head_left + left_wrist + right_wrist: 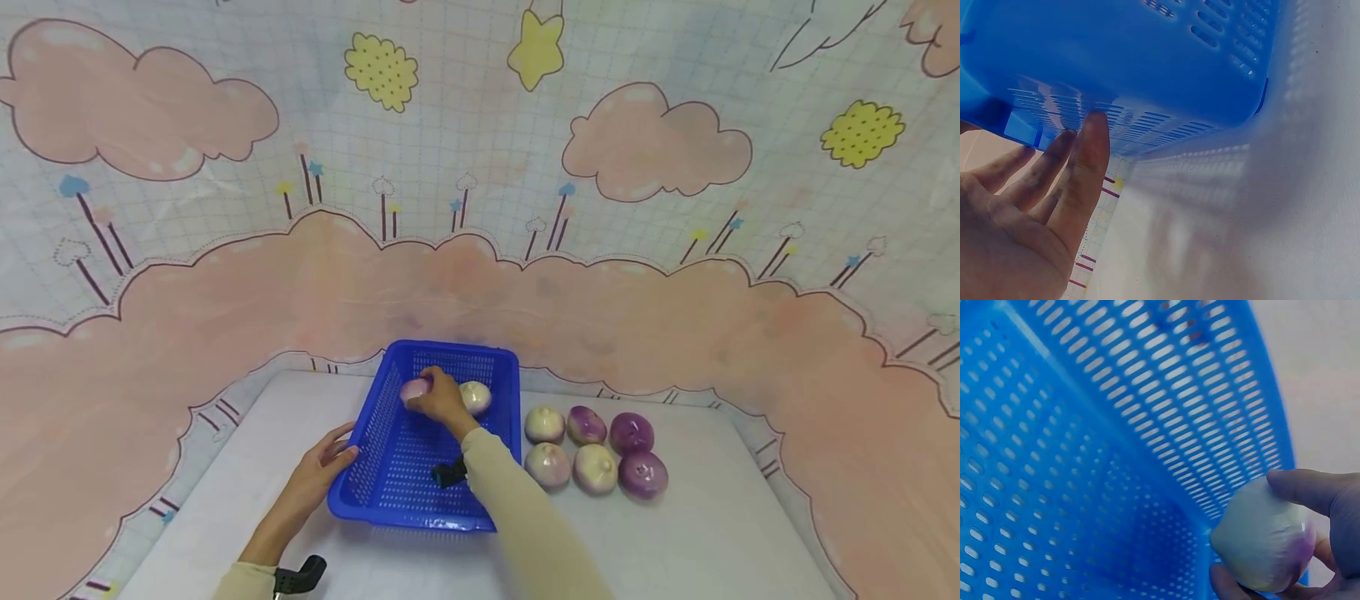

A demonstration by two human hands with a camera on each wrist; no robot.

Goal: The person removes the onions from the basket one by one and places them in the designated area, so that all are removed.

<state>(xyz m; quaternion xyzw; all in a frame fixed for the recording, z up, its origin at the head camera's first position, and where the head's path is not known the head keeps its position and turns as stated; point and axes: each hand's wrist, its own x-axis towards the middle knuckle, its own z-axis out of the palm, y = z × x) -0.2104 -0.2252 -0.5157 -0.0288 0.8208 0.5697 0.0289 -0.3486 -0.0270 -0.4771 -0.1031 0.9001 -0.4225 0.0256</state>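
Observation:
A blue perforated plastic basket [420, 500] stands on the white table. Inside it, near the far left corner, my right hand [442, 398] grips a pale onion with a purple tinge [415, 390]. The right wrist view shows thumb and fingers around that onion [1263, 537], close to the basket's slotted wall [1172, 394]. Another whitish onion [476, 397] lies in the basket, to the right of this hand. Against the basket's left side, my left hand [318, 462] rests with extended fingers [1088, 153] touching the outer wall.
Right of the basket, several onions sit in two rows on the table [720, 517], among them a whitish one [544, 424] and a dark purple one [642, 475]. Behind the table hangs a patterned cloth [450, 292]. A black device [300, 575] is on the left wrist.

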